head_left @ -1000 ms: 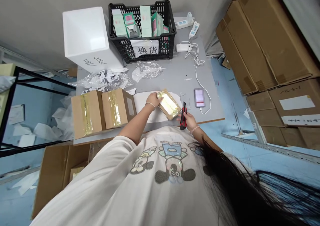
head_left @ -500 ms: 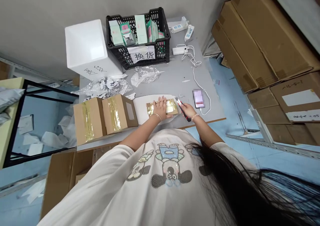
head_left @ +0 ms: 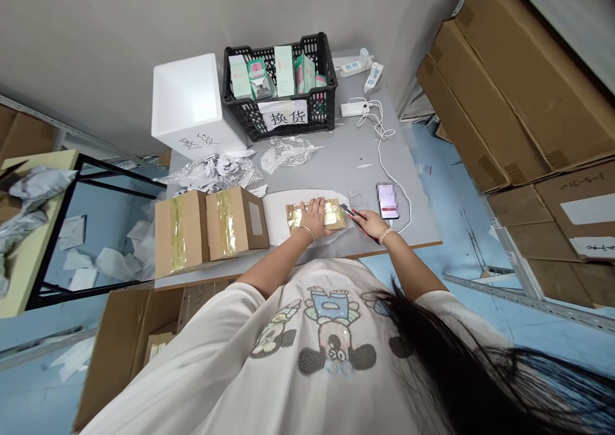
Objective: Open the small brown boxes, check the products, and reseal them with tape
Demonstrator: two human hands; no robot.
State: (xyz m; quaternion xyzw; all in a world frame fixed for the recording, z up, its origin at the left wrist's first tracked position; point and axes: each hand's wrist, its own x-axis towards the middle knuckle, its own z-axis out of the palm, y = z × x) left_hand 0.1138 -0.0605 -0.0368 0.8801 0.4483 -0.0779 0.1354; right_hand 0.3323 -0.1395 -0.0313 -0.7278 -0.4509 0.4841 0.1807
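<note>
1. Grey plastic mailers (head_left: 41, 195) at far left, off the bench (head_left: 346, 159).
2. Pair of cardboard boxes (head_left: 180, 233) with gold tape, on left part of the bench; small window in side of the right one. Behind them, crumpled plastic wrap (head_left: 214, 173).
3. White foam box (head_left: 196, 105) with handwritten characters, then black plastic crate (head_left: 327, 86) full of pale green product cartons (head_left: 284, 70), both near the back.
4. Left hand (head_left: 314, 218) pressing flat on small gold-taped box (head_left: 337, 217), left fingers (head_left: 307, 206) spread apart, not clamped. Box lying on white foam sheet (head_left: 276, 227), near front edge of the bench. Flat palm probably best here, for no sliding of the box.
5. Right hand (head_left: 371, 225), right fingers (head_left: 360, 216) together and clamped on red-and-black utility knife (head_left: 358, 218). Blade tip close to right end of the box; contact too small to tell. Safer, as judgement: shallow blade, pointing away from left hand.
6. Blurred phone (head_left: 388, 201) with white cable (head_left: 402, 207) just right of the knife; stacked cardboard cartons (head_left: 509, 82) beyond the bench.
</note>
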